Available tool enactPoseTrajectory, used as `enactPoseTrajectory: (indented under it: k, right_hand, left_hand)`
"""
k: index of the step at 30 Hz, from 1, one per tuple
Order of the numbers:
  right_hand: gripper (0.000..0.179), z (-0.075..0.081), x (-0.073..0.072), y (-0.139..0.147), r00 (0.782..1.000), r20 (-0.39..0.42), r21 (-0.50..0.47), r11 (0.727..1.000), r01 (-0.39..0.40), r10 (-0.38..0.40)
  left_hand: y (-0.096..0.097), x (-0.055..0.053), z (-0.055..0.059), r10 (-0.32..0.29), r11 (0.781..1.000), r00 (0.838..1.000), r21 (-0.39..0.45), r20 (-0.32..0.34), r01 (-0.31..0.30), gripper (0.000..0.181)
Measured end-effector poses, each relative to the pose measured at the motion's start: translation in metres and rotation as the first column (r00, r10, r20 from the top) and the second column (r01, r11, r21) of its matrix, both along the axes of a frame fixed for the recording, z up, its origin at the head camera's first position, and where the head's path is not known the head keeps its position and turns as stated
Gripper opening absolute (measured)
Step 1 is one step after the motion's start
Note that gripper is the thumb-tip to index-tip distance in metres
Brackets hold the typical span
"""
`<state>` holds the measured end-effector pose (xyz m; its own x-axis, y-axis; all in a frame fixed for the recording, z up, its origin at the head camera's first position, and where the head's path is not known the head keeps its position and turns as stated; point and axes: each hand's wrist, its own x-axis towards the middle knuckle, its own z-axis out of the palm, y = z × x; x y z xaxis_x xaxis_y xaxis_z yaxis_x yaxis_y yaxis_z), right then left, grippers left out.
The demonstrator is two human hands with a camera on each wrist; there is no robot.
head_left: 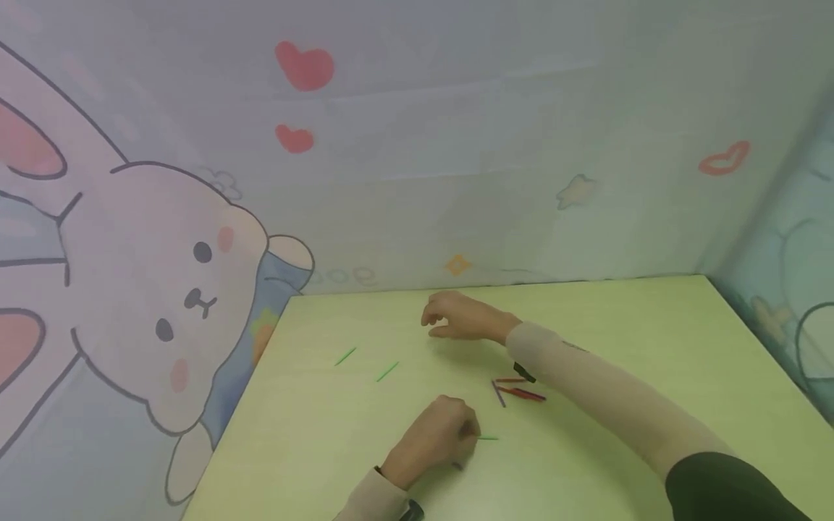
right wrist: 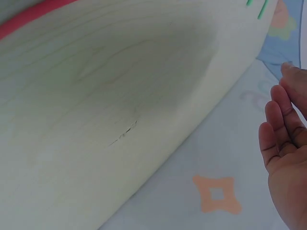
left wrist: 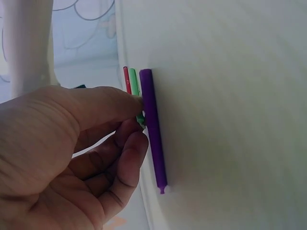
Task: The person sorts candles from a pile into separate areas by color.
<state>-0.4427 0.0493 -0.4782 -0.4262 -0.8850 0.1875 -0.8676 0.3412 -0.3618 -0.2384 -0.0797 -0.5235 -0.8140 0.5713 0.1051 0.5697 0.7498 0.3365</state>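
Note:
My left hand (head_left: 435,438) is low over the near part of the table, its thumb and forefinger pinching a thin green stick (head_left: 489,438) that points to the right. Close beside those fingertips is a purple stick (left wrist: 153,129) with a small nub at one end, mostly covered by the hand in the head view. Over the table's far side, my right hand (head_left: 464,316) has its fingers loosely bent and holds nothing. In the right wrist view its fingers (right wrist: 283,120) appear at the right edge, apart from any stick.
Several red and purple sticks (head_left: 521,394) lie in a loose group below the right forearm. Two green sticks, one farther left (head_left: 345,356) and one nearer the middle (head_left: 387,371), lie apart on the yellow-green table (head_left: 313,434). A printed cloth wall (head_left: 417,202) rises behind the table's far edge.

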Motion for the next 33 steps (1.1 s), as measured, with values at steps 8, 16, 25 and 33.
enactPoseTrajectory:
  k: [8,16,25,33]
  right_hand:
    - [0.019,0.004,0.002,0.032,0.997,0.027,-0.049,0.996,0.068,-0.067]
    - [0.018,-0.001,0.015,0.069,0.989,0.072,-0.049,0.990,0.130,-0.127]
    - [0.011,-0.016,0.043,0.115,0.979,0.156,-0.018,0.991,0.133,-0.128]
    - [0.006,-0.039,0.055,0.151,0.952,0.249,0.020,0.984,0.177,-0.177]
  left_hand:
    - [-0.001,-0.002,-0.002,0.022,0.999,0.999,0.039,0.048,-0.023,0.017]
    - [0.001,-0.001,0.000,0.021,0.998,0.998,0.057,0.060,-0.025,0.017]
    - [0.002,0.000,-0.001,0.019,0.998,0.998,0.053,0.052,-0.021,0.018]
    - [0.003,0.000,-0.001,0.020,0.999,0.999,0.046,0.032,-0.022,0.020]
